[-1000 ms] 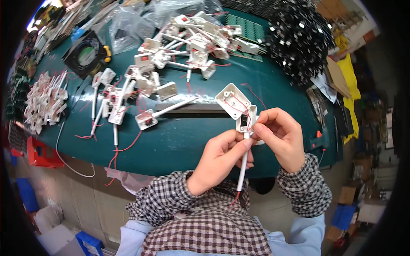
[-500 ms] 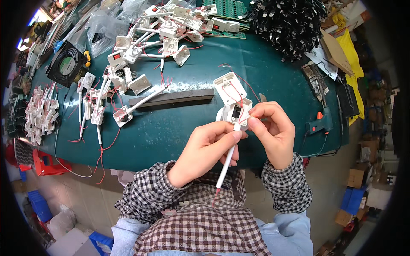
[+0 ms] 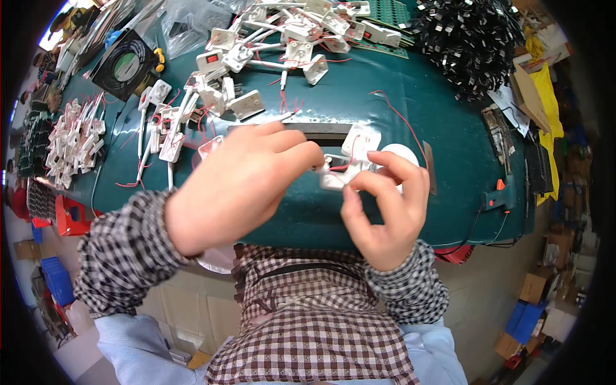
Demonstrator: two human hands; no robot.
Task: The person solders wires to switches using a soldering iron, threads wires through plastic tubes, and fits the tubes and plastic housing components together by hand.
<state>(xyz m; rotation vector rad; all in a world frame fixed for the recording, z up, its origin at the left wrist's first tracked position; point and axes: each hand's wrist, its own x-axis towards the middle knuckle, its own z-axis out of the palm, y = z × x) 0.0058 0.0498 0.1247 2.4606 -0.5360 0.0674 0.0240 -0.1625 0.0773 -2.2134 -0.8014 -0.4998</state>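
Both hands now sit higher and nearer the head than half a second back. Left hand (image 3: 240, 186) pinches one end of the white plastic part (image 3: 350, 160), grip closed on it; right hand (image 3: 385, 205) clamps the other side, fingertips together. Part with red wire (image 3: 398, 115) hangs above the green table (image 3: 449, 128). Assembly appears mid-step.
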